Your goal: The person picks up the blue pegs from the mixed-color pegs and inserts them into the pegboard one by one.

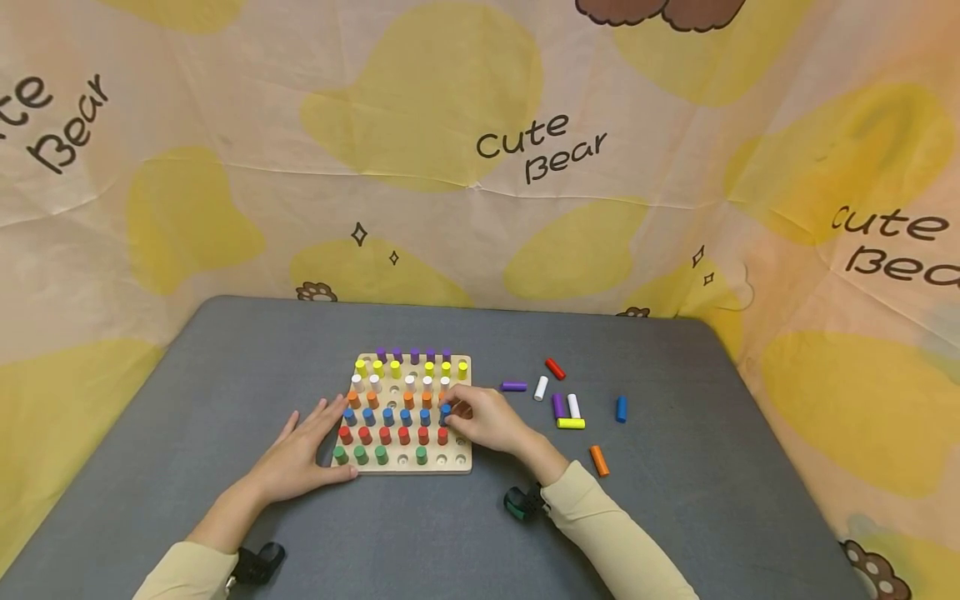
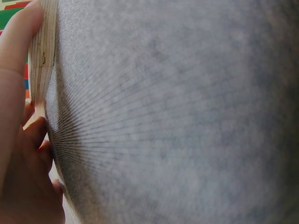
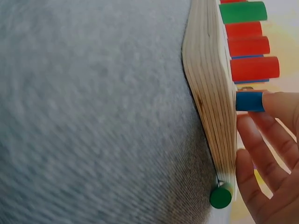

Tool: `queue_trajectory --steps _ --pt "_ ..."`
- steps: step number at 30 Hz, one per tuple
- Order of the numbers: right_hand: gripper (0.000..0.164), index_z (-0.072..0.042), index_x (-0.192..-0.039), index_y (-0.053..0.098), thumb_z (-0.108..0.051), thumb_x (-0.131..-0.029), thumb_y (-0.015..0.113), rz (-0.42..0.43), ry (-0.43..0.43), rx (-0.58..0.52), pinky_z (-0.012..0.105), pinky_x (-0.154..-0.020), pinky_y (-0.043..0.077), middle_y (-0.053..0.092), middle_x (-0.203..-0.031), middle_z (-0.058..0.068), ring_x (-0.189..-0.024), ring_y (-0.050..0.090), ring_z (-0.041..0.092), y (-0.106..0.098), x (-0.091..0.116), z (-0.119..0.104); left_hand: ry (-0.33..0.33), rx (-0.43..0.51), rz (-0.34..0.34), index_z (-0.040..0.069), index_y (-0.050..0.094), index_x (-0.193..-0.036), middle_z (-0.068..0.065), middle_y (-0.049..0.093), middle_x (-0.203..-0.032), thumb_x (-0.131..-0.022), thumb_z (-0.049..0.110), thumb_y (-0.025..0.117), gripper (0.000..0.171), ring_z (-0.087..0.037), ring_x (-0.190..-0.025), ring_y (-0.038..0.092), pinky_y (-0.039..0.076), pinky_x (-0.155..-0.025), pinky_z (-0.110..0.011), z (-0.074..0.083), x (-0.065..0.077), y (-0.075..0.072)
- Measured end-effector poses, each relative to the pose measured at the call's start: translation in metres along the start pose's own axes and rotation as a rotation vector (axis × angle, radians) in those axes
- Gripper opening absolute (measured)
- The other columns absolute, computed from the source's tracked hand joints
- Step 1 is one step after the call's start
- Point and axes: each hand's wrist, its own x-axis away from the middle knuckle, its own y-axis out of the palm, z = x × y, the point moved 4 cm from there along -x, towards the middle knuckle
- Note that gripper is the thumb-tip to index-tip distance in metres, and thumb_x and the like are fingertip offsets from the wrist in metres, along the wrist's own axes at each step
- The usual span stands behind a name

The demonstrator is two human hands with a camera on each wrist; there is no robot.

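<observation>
A wooden pegboard [image 1: 431, 467] lies on the table with rows of coloured pegs standing in it. At the right end of the blue row, my right hand [image 1: 483, 418] pinches a blue peg [image 3: 249, 101] between thumb and fingers. That peg stands upright at the board; how deep it sits I cannot tell. My left hand [image 1: 300, 454] rests along the board's left side, its fingers extended and its thumb at the front left corner. Red pegs [image 3: 254, 69] stand beside the pinched one. Green pegs [image 1: 382, 455] form the front row, with some bare holes.
Loose pegs lie right of the board: a red peg [image 1: 555, 368], a yellow peg [image 1: 571, 423], a blue peg [image 1: 622, 409], an orange peg [image 1: 599, 461], plus purple and white ones. A green peg [image 3: 220, 197] shows by the board's far edge. A patterned cloth [image 1: 420, 100] hangs behind the grey table [image 1: 675, 517].
</observation>
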Motion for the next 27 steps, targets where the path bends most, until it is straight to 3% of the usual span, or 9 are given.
queue_trajectory --steps 9,27 --pt "0.013 -0.012 -0.096 0.063 -0.011 -0.083 0.065 0.001 0.019 0.042 0.014 -0.067 0.048 0.065 -0.084 -0.005 -0.075 0.058 0.001 0.0018 -0.0013 -0.0034 -0.002 0.0 -0.005 0.012 0.022 -0.147 -0.014 0.022 -0.152 -0.067 0.062 0.07 0.107 -0.037 -0.139 0.014 0.001 -0.108 -0.061 0.0016 0.0002 -0.0014" --pt "0.017 -0.011 -0.103 0.065 -0.014 -0.087 0.062 -0.041 -0.013 0.039 0.017 -0.071 0.049 0.066 -0.094 -0.003 -0.079 0.058 0.002 -0.0052 0.0026 -0.0051 -0.006 -0.005 -0.005 0.011 0.022 -0.147 -0.014 0.022 -0.152 -0.066 0.063 0.069 0.107 -0.037 -0.139 0.015 0.001 -0.108 -0.061 0.0015 0.0001 -0.0008"
